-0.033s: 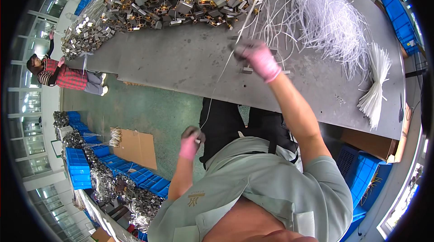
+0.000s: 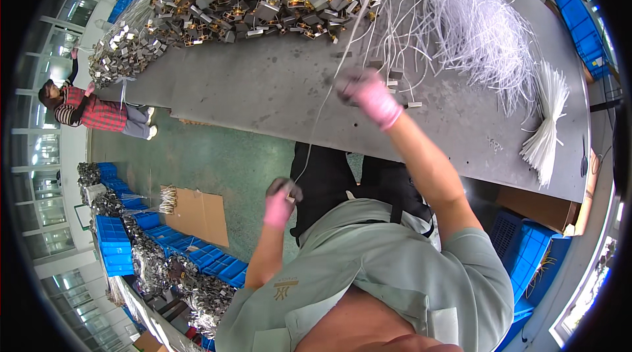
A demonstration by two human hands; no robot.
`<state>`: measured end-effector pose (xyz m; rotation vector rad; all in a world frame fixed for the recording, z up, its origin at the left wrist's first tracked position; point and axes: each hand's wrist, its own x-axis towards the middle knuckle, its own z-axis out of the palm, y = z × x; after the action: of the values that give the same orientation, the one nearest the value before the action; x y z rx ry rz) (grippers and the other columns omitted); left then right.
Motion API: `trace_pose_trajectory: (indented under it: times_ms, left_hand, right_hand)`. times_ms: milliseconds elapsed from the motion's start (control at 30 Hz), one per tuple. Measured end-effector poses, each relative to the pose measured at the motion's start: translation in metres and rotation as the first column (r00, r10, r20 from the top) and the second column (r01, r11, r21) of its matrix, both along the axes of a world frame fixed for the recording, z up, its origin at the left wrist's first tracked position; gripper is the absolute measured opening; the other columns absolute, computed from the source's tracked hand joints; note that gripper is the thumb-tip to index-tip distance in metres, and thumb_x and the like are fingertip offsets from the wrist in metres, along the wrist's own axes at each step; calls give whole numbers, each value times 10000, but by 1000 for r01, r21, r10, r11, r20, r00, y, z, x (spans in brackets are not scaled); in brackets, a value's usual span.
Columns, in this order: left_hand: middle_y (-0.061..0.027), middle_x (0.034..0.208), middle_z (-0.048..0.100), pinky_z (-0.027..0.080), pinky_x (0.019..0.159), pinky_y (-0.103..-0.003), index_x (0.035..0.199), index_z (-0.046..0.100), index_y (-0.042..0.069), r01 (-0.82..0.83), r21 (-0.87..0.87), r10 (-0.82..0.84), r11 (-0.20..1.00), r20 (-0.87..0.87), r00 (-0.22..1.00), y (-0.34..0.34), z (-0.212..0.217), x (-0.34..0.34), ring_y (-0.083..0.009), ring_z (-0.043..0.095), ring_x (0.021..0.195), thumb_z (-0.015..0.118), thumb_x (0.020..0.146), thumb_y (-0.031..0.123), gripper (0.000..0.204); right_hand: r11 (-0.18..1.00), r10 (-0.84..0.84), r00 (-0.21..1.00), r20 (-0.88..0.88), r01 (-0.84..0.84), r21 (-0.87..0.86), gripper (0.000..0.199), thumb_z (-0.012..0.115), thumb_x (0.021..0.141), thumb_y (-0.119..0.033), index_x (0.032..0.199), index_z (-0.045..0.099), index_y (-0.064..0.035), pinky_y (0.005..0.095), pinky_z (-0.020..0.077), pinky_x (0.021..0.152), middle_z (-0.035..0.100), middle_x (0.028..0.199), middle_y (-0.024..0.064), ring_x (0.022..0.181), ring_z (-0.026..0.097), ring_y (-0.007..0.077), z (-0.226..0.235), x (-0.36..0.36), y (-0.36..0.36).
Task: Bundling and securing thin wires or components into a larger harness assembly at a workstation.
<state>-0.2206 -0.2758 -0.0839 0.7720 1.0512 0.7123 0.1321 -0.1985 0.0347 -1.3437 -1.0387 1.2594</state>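
My left hand (image 2: 282, 199), in a pink glove with dark fingers, is closed on the end of a thin white cord (image 2: 317, 127) above my lap. From there the cord runs taut up past the fingertips of my right hand (image 2: 366, 94) and on across the table (image 2: 250, 89). My right hand, gloved alike, hovers over the table; motion smears its fingers, so their grip is unclear. Small grey metal blocks (image 2: 414, 104) lie beside it. Beyond it are loose white cords (image 2: 395, 29).
A large heap of grey metal parts with coppery pieces (image 2: 263, 3) covers the table's far side. White strands (image 2: 474, 29) and a tied white bundle (image 2: 545, 122) lie at right. A co-worker (image 2: 99, 108) stands far left. Blue crates (image 2: 113, 247) and flat cardboard (image 2: 197, 215) are on the floor.
My right hand has come slightly nearer to me, leaving more of the small metal blocks in view. My left hand has risen a little, still on the cord.
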Motion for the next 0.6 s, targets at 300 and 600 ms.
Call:
trace_pose_trajectory:
  times_ms: [300, 600]
  left_hand:
    - [-95, 1087, 626, 487, 798, -303, 1121, 570, 1, -52, 143, 39, 988, 85, 996, 88, 88, 182, -157, 590, 952, 575, 924, 235, 307]
    - [-134, 1296, 518, 420, 979, -342, 1306, 462, 5, 134, 753, 255, 644, -376, 891, 176, 86, 263, -243, 517, 1170, 671, 860, 312, 580]
  right_hand:
    - [996, 81, 995, 63, -83, 16, 267, 671, 836, -206, 1008, 681, -1, 325, 518, 719, 689, 895, 170, 785, 652, 172, -38, -37, -33]
    - [890, -368, 256, 894, 375, 259, 304, 632, 792, -143, 1091, 664, -101, 421, 516, 852, 649, 1070, 177, 1005, 622, 374, -43, 147, 7]
